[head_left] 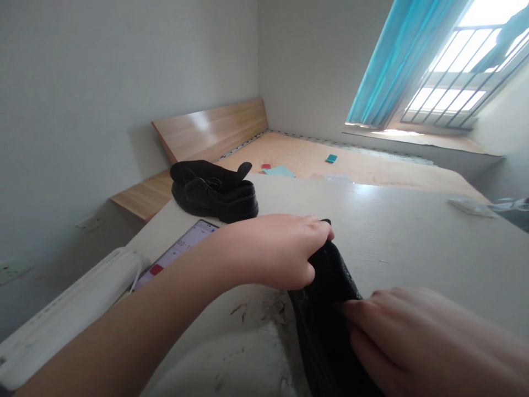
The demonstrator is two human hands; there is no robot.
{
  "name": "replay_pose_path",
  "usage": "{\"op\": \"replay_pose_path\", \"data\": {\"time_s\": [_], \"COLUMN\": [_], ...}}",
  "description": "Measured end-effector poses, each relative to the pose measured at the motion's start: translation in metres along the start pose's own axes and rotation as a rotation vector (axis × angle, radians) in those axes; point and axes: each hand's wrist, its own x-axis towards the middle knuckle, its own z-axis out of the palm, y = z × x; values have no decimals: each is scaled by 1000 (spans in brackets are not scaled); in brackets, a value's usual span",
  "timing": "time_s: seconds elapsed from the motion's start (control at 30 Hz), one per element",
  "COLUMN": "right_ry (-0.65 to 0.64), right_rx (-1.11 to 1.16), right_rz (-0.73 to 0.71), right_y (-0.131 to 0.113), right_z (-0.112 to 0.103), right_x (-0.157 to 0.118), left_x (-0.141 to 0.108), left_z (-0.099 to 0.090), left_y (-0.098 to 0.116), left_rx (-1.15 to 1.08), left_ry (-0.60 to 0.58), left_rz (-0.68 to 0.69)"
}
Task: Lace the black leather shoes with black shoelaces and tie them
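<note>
A black shoe (326,336) is in front of me at the table's near edge, its opening facing up and its lower part cut off by the frame. My left hand (285,251) is closed on the far end of the shoe, thumb at the near side of the opening. On the right rim, my right hand (409,336) grips the shoe, with fingertips at the inside; part of its fingers is hidden. Another black lace-up shoe (215,201) stands farther back on the left. A flat black piece with an upturned end (215,171) lies over it; its kind is unclear.
A phone (182,248) showing a timer lies left on the white table (413,242), partly behind my left arm. Beside it is a long white object (78,320) with a cable. Beyond the table is a wooden bed (306,149) bearing small coloured items. Clear plastic (471,207) lies right.
</note>
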Motion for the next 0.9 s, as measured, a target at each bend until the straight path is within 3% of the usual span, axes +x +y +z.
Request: {"op": "replay_pose_path", "data": {"time_s": [0.13,0.27,0.37,0.6,0.9], "right_ry": [-93,-41,-8,-141,-91], "right_rx": [-117,-218,-287,-452,-449], "right_rz": [-85,-148,-195,-180,-153], "right_y": [-30,-38,-39,-33,-24], "right_z": [-5,6,13,21,14], "right_x": [28,34,34,43,66], "left_x": [-2,-2,-3,-6,-5], "left_z": [0,2,2,0,3], "left_y": [-1,-3,-4,-1,0], "left_rx": [11,10,18,70,75], "left_ry": [-14,-14,-19,-35,-31], "left_rz": [11,34,35,47,63]}}
